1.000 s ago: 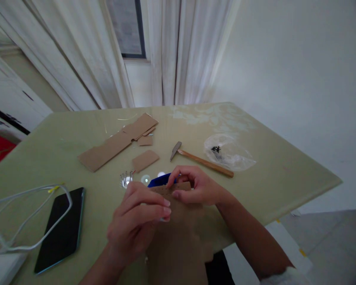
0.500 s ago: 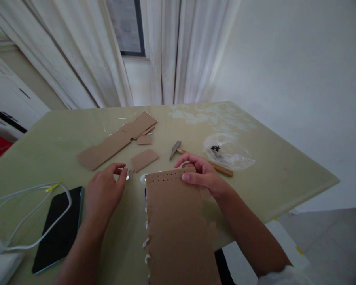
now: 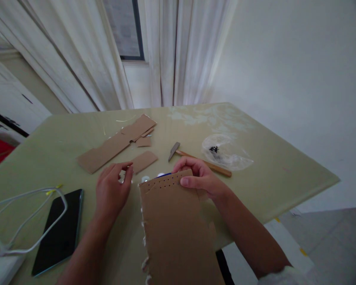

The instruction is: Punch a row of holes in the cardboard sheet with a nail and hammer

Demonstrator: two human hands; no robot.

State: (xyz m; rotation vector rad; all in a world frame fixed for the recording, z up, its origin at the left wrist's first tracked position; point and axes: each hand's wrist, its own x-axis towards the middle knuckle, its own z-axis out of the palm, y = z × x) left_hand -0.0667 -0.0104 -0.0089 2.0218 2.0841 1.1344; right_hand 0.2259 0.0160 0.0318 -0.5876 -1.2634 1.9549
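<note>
Cardboard panel (image 3: 178, 233) runs down from the right hand (image 3: 195, 176) toward the person, between the two forearms, above the near part of a pale green table (image 3: 284, 174). That hand grasps the panel by its top right corner, thumb flat on the front and fingers behind the edge. The left hand (image 3: 114, 188) is off the panel, beyond its left edge, thumb and forefinger curled close together around something shiny; I cannot tell whether they pinch it.

Farther out from the left hand lies a long cardboard strip (image 3: 112, 146). Nearer the person and left of that hand is a dark-screened device (image 3: 57, 233), a white cable (image 3: 65, 204) looped across it. Past the right hand rest a clear plastic bag (image 3: 234, 154) and a hammer (image 3: 215, 167), its head pointing away to the left. A small cardboard piece (image 3: 146, 160) sits just beyond the left fingertips. Between the hands, something blue (image 3: 163, 175) shows behind the panel's top edge, with a pale disc (image 3: 145, 179) beside it. Smallest are two rows of holes (image 3: 166, 182) left of the right thumb and the black bits (image 3: 214, 149) at the bag.
</note>
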